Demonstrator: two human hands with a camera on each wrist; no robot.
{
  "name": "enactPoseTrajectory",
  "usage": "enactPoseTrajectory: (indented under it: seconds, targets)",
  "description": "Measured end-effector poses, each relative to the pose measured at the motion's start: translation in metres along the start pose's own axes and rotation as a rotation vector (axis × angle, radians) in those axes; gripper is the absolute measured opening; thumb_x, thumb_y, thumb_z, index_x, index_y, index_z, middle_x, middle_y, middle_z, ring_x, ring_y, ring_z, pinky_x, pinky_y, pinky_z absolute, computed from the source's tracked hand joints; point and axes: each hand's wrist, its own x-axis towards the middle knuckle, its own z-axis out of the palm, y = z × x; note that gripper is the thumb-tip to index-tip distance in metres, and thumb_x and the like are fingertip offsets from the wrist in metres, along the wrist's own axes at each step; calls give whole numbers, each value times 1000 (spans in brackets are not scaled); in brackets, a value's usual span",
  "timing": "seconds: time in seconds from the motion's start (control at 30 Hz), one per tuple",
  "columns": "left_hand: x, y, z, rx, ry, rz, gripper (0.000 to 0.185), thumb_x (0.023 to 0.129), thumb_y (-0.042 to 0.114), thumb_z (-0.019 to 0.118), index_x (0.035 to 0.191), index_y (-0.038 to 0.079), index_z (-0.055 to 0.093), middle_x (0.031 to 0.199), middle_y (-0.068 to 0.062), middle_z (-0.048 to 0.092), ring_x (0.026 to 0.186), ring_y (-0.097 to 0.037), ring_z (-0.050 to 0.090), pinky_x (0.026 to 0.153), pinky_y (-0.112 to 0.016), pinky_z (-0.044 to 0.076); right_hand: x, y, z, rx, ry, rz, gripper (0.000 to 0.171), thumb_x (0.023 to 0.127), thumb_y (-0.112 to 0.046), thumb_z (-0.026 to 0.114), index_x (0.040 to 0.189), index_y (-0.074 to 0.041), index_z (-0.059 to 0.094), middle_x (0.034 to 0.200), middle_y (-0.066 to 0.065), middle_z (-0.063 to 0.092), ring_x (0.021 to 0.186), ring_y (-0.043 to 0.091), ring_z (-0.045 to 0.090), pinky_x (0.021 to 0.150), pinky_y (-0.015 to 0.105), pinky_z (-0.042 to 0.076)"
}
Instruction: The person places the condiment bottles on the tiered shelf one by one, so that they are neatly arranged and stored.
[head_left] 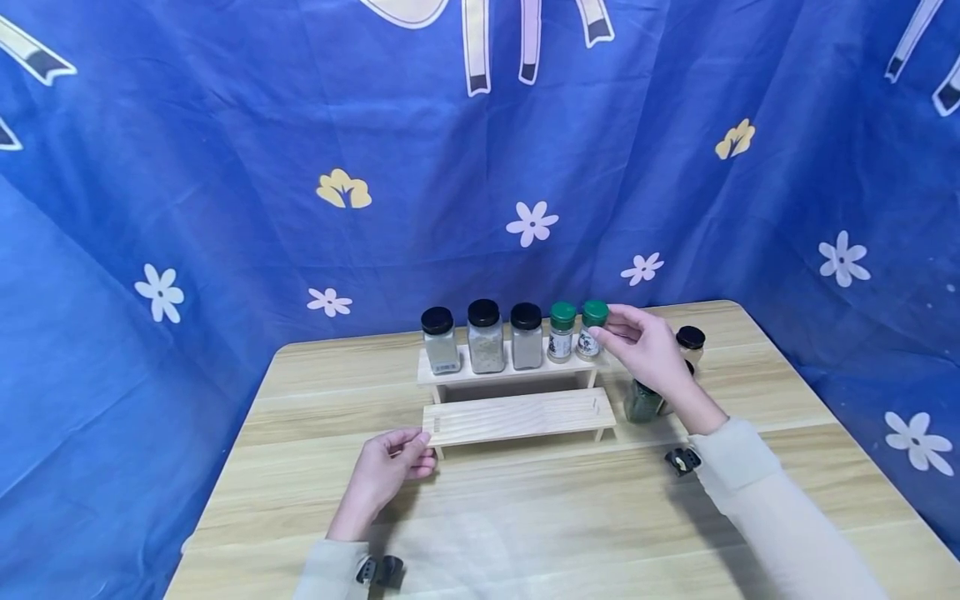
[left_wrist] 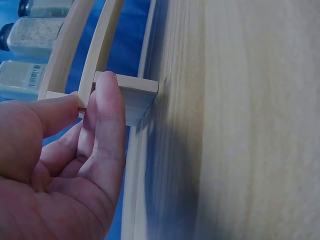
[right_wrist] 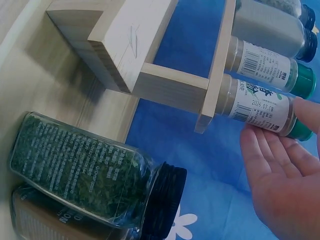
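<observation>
A two-tier wooden spice rack (head_left: 517, 417) stands on the table. My left hand (head_left: 387, 468) pinches the left end of its lower tier between thumb and fingers, seen close in the left wrist view. On the upper tier, at the right end, is a small spice jar (right_wrist: 257, 102) with a green cap and a white printed label. My right hand (head_left: 639, 348) holds this jar near its cap, thumb on one side and fingers on the other. Beside it stands a second green-capped jar (head_left: 561, 333), followed to the left by black-capped jars (head_left: 526, 337) in the same row.
Right of the rack, a jar of green flakes (right_wrist: 80, 170) with a black lid stands near my right forearm. Other black-lidded jars (head_left: 690, 342) are behind it, partly hidden by the arm. A blue patterned cloth (head_left: 450, 167) hangs behind the wooden table (head_left: 525, 533).
</observation>
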Motion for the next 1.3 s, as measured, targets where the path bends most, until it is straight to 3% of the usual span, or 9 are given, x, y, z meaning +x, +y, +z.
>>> enactPoseTrajectory:
  seconds: [0.2, 0.43, 0.6, 0.73, 0.83, 0.93, 1.0, 1.17, 1.3]
  targets:
    - [3, -1, 1, 1, -2, -3, 37, 104, 11, 66, 131, -13, 62, 99, -22, 77, 81, -20, 77, 75, -28, 72, 0, -2, 1, 22, -6, 1, 39, 96, -18, 80, 129, 0, 70, 117, 22, 77, 108, 35, 76, 87, 5, 61]
    - [4, -4, 1, 6, -4, 6, 39, 104, 12, 67, 132, -14, 61, 100, -24, 76, 82, -21, 78, 75, -28, 72, 3, -1, 5, 55, -16, 14, 37, 96, -17, 80, 128, -1, 70, 119, 23, 77, 110, 36, 75, 88, 7, 62]
    - [5, -6, 0, 9, -2, 0, 37, 104, 11, 67, 130, -14, 62, 99, -23, 76, 81, -21, 77, 74, -28, 72, 1, 2, 3, 86, -28, 41, 49, 97, -20, 79, 140, -1, 63, 129, 24, 72, 118, 38, 72, 91, 8, 61]
    - [7, -6, 0, 13, -12, 2, 39, 104, 12, 67, 132, -15, 61, 100, -24, 76, 81, -21, 77, 74, -28, 72, -1, 5, -7, 132, -23, 43, 57, 97, -19, 78, 146, 1, 56, 135, 26, 69, 113, 14, 75, 93, 9, 61]
    - [6, -5, 0, 15, -12, 0, 38, 103, 11, 67, 132, -14, 61, 101, -25, 76, 82, -21, 77, 75, -27, 71, -3, 7, -18, 125, -10, 39, 56, 98, -20, 77, 146, 2, 55, 137, 26, 68, 105, -7, 69, 94, 8, 61]
    - [6, -4, 0, 16, -13, 3, 39, 103, 11, 67, 132, -14, 61, 101, -25, 76, 82, -21, 77, 75, -28, 71, -5, 12, -32, 99, 28, 37, 53, 99, -20, 76, 144, 2, 57, 137, 28, 67, 103, -10, 68, 94, 7, 60]
    - [6, -4, 1, 15, -15, 7, 39, 103, 11, 67, 132, -15, 61, 101, -25, 76, 82, -21, 77, 75, -28, 72, -6, 16, -43, 90, 63, 34, 52, 99, -18, 76, 143, 3, 58, 132, 21, 72, 102, -11, 69, 93, 7, 60]
    - [4, -3, 1, 12, -12, 3, 37, 104, 11, 66, 131, -14, 62, 100, -25, 76, 81, -21, 77, 75, -28, 72, -13, 32, -72, 78, 151, 9, 49, 97, -8, 76, 139, 8, 58, 110, -21, 74, 99, -12, 70, 91, 4, 59]
    - [4, -2, 1, 5, -11, -1, 36, 104, 10, 65, 131, -14, 62, 101, -25, 75, 81, -20, 77, 75, -27, 71, -22, 46, -87, 42, 209, -20, 44, 94, -3, 76, 133, 11, 61, 105, -27, 73, 97, -13, 70, 88, 2, 59]
